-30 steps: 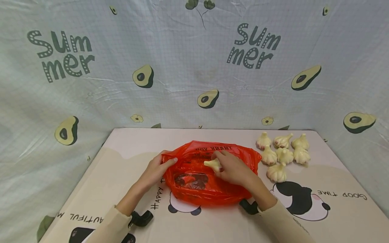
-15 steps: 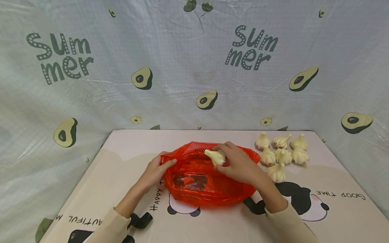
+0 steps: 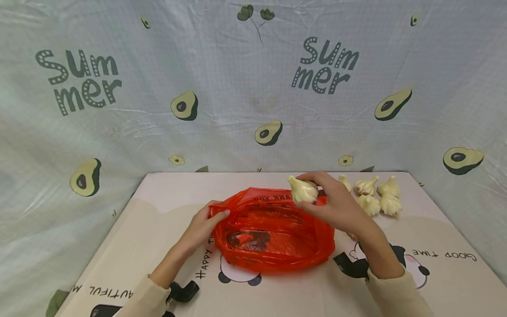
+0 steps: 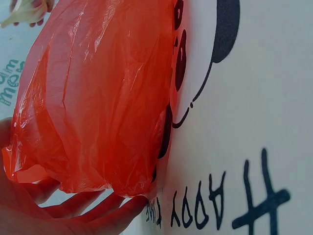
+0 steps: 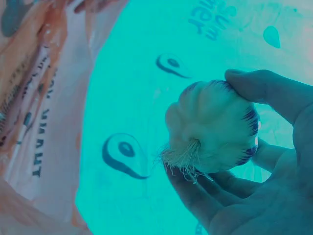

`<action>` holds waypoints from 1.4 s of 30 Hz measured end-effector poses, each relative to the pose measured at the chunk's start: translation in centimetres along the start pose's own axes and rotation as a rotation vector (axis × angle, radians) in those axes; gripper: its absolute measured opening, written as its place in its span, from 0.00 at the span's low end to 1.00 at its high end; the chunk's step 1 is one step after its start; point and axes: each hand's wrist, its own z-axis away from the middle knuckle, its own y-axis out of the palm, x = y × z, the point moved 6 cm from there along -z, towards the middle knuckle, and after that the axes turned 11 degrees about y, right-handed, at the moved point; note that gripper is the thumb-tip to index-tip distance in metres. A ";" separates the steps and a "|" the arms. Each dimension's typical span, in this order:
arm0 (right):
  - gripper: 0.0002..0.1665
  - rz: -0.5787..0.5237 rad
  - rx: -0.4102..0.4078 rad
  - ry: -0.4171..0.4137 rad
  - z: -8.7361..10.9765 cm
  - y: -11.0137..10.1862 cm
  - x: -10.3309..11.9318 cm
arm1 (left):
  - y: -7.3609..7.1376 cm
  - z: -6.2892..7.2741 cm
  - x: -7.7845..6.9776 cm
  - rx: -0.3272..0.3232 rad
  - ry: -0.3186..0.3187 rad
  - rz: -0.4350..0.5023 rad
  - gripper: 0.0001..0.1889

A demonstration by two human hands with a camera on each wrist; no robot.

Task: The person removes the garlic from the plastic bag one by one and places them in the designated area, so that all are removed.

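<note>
A red plastic bag (image 3: 273,264) lies on the table with its mouth spread toward me. My left hand (image 3: 203,224) grips the bag's left edge, thumb inside the opening and fingers behind the plastic, as the left wrist view also shows. Above the bag's right rim, my right hand (image 3: 336,202) holds a garlic bulb (image 3: 304,190) between thumb and fingers, its stem pointing up and left. In the right wrist view the root end of the garlic bulb (image 5: 215,127) faces the camera. Inside the bag, the table's dark print shows through the plastic.
Several garlic bulbs (image 3: 390,204) sit in a group at the table's back right, partly hidden by my right hand. The pale printed table (image 3: 166,246) meets a hanging cloth (image 3: 222,141) with avocado prints along its back edge. Black wrist straps (image 3: 184,291) hang near both sleeves.
My right hand has lifted the garlic bulb up and right, from inside the bag's mouth to above its right rim. The left hand keeps its grip on the bag's edge.
</note>
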 end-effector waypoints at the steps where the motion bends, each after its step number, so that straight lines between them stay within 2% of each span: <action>1: 0.33 -0.017 -0.004 -0.003 0.1 -0.3 0.0 | 0.0 0.0 0.0 -0.001 0.001 0.002 0.23; 7: 0.33 -0.030 -0.035 -0.020 0.6 -1.4 -0.7 | 0.2 -0.1 0.2 0.000 -0.008 0.012 0.24; 15: 0.33 -0.031 -0.091 -0.061 1.5 -3.5 -2.8 | 0.2 -0.2 0.2 -0.001 -0.009 0.016 0.24; 21: 0.35 -0.090 -0.087 -0.026 2.5 -5.3 -4.8 | 0.1 -0.1 0.4 -0.002 -0.006 0.006 0.23; 24: 0.35 -0.073 -0.111 -0.009 2.9 -6.3 -6.0 | 0.1 0.0 0.5 -0.004 -0.008 0.004 0.23; 33: 0.32 -0.113 -0.161 0.052 3.7 -9.5 -10.8 | 0.0 0.0 0.1 -0.001 -0.004 0.019 0.23; 38: 0.30 -0.145 -0.138 0.089 3.9 -10.9 -14.1 | 0.0 0.2 -0.1 -0.003 -0.007 0.024 0.23; 42: 0.28 -0.124 -0.122 0.114 4.2 -11.5 -16.8 | 0.1 0.3 -0.1 -0.006 -0.010 0.024 0.23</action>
